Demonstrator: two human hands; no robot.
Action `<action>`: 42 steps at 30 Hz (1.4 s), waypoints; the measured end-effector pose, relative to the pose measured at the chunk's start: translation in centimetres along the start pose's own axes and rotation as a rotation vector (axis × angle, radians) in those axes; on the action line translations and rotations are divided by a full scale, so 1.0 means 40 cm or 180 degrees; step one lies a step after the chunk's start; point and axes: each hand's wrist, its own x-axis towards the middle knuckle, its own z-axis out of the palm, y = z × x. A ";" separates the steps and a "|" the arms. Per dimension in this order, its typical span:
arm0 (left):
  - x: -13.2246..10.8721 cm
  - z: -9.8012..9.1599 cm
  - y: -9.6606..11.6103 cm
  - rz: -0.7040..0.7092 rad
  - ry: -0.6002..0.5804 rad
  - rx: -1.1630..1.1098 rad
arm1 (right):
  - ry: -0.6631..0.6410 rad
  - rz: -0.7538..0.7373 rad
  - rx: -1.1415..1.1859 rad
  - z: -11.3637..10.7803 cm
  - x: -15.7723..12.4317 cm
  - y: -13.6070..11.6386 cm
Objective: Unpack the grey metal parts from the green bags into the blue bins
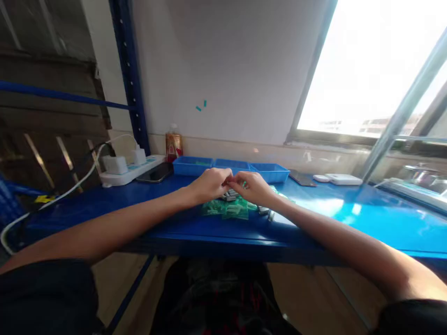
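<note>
Green pieces [236, 210] on table [115, 197]; left hand [211, 184] above; touching right hand [256, 187]

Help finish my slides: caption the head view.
Left grip meets right grip over green packets on a blue table, three trays behind.

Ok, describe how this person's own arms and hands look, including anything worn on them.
The left hand and right hand are ungloved. Both forearms are bare up to dark, near-black sleeves. No watch, bracelet, cable or marking shows on either arm; the fingers appear too small to rule out rings.
</note>
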 end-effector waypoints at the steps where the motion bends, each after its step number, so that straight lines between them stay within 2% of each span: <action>1: -0.001 0.001 0.001 0.0006 0.0035 -0.0043 | 0.0005 0.0039 0.0074 -0.001 0.001 -0.003; 6: 0.000 -0.001 0.002 0.0009 0.0178 -0.0295 | 0.0237 0.0234 0.0298 -0.008 0.006 -0.009; 10: 0.004 -0.013 -0.002 -0.0046 0.0174 -0.0295 | 0.0396 0.0184 0.0332 -0.012 0.005 -0.005; 16: 0.005 -0.021 -0.007 -0.0012 0.0049 -0.0068 | 0.0377 0.0032 0.0250 -0.011 0.002 -0.009; 23: 0.006 -0.021 -0.013 -0.0093 -0.0070 -0.0151 | 0.0291 -0.0153 0.0286 -0.008 0.000 -0.006; 32: 0.002 -0.018 -0.011 -0.0130 -0.0060 -0.0173 | 0.0395 -0.0206 0.0301 0.007 -0.005 0.001; 42: 0.000 -0.014 -0.013 -0.0090 -0.0075 -0.0057 | 0.0315 -0.0265 0.0402 0.014 -0.009 -0.006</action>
